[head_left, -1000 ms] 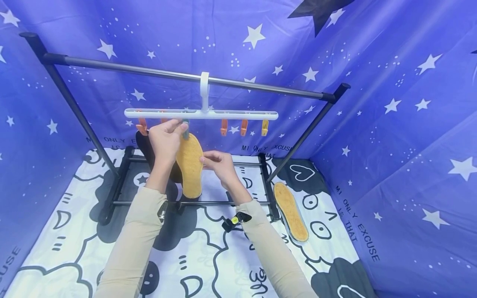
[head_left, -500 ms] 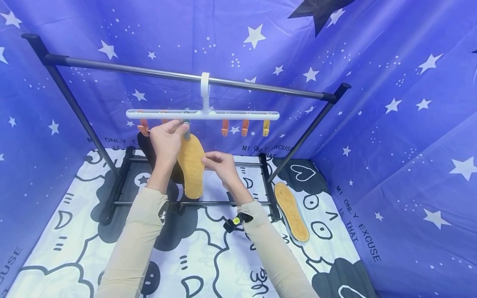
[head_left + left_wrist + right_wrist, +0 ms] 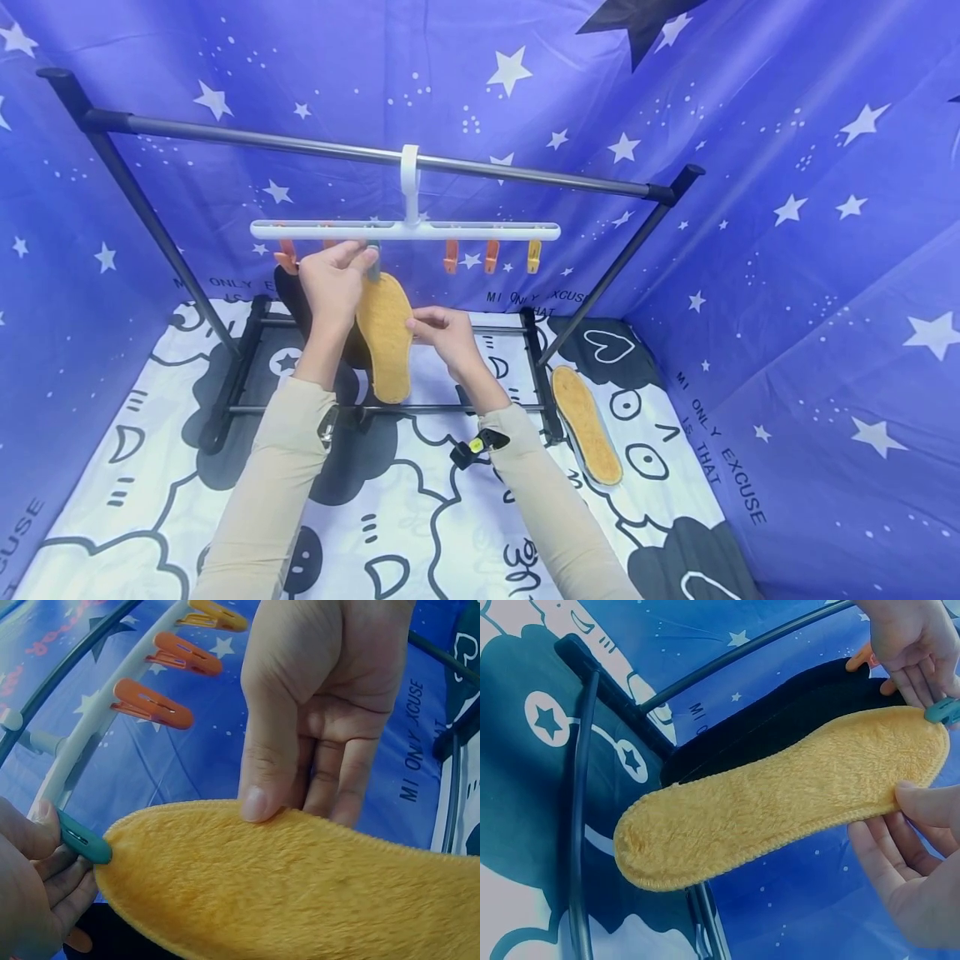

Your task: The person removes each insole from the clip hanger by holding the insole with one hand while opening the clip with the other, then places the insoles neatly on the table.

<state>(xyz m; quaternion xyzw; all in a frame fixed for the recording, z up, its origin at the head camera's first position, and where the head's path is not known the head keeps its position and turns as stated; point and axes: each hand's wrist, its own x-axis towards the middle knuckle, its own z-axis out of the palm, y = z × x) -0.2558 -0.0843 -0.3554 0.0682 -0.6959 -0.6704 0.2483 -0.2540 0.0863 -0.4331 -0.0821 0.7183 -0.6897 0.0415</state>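
Note:
A fuzzy yellow insole (image 3: 386, 342) hangs upright below the white clip hanger (image 3: 480, 232), with its top end right at the tip of a green clip (image 3: 85, 836). My left hand (image 3: 330, 279) pinches that clip between thumb and fingers. Thumb and fingers of my right hand (image 3: 448, 333) pinch the insole's right edge, the thumb on the fuzzy face in the right wrist view. Behind the yellow insole, black insoles (image 3: 772, 720) hang at orange clips, partly hidden by my left hand in the head view.
The hanger hooks over the top bar of a black rack (image 3: 300, 146). Two orange clips (image 3: 452, 257) and a yellow clip (image 3: 533, 257) hang at its right half. Another yellow insole (image 3: 587, 427) lies on the patterned cloth (image 3: 420, 533), right of the rack. A starry curtain surrounds everything.
The yellow insole has shifted very slightly down relative to the green clip. Both hands keep their grips and stay nearly in place.

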